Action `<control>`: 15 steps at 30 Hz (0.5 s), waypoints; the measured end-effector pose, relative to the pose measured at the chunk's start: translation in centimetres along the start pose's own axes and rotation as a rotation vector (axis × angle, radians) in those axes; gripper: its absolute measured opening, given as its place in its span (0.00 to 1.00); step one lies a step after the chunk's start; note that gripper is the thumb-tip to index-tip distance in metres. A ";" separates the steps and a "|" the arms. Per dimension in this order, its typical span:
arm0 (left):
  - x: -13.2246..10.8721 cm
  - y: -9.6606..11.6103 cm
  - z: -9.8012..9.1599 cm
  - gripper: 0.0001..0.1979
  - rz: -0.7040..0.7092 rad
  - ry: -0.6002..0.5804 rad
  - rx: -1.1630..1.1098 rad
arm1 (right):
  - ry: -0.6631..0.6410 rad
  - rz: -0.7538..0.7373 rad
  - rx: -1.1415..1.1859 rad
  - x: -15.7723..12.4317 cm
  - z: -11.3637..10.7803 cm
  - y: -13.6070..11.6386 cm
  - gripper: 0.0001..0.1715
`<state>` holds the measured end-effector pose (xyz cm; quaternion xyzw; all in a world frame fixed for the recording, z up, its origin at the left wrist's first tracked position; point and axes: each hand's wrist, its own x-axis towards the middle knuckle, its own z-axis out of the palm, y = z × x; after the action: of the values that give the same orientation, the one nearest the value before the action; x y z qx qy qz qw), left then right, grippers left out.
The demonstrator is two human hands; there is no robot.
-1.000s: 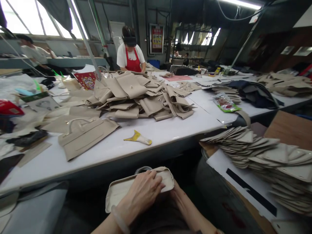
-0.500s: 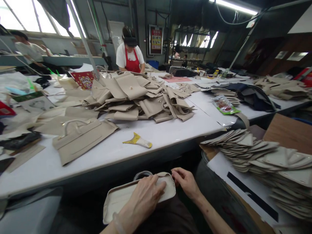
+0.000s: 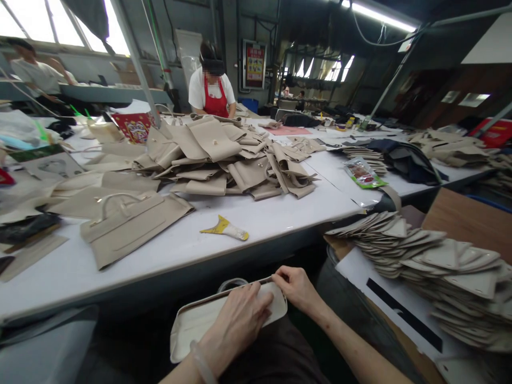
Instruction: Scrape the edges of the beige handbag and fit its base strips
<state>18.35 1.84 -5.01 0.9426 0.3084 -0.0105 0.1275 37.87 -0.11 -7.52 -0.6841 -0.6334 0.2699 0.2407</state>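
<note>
An unfinished handbag (image 3: 200,314) lies across my lap below the table edge. Its long pale face with rounded corners and a raised rim is turned up, and a loop handle (image 3: 232,284) shows at its far side. My left hand (image 3: 242,314) lies over the right half of this face, fingers bent and gripping near the far rim, thumb on the pale surface. At the far right corner, my right hand (image 3: 294,288) pinches the rim between thumb and fingers. Whether it also holds something small cannot be seen.
On the white table (image 3: 272,229) lie a yellow-and-white scraper-like piece (image 3: 225,228), a beige handbag (image 3: 138,226) and a heap of beige bag pieces (image 3: 224,154). Stacked pale panels (image 3: 452,266) stand at my right. A co-worker in a red apron (image 3: 216,98) works across the table.
My right hand has moved slightly up and left, from beside the corner onto the rim, and now pinches it. My left hand stays on the handbag. The view has shifted a little.
</note>
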 end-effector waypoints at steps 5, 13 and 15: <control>1.1 -0.2 -0.7 0.07 0.132 0.056 0.072 | -0.086 0.180 0.211 -5.0 0.0 0.1 0.21; 4.9 -1.4 -1.8 0.08 0.156 0.101 -0.209 | 0.039 0.263 0.155 -5.6 1.8 -1.4 0.18; 6.2 -2.0 -1.5 0.14 0.158 0.083 -0.264 | 0.048 0.258 0.099 -5.4 1.6 -1.6 0.18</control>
<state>22.14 7.37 -4.65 0.9386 0.2369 0.0791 0.2381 35.32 -5.41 -7.25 -0.7533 -0.5204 0.3131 0.2524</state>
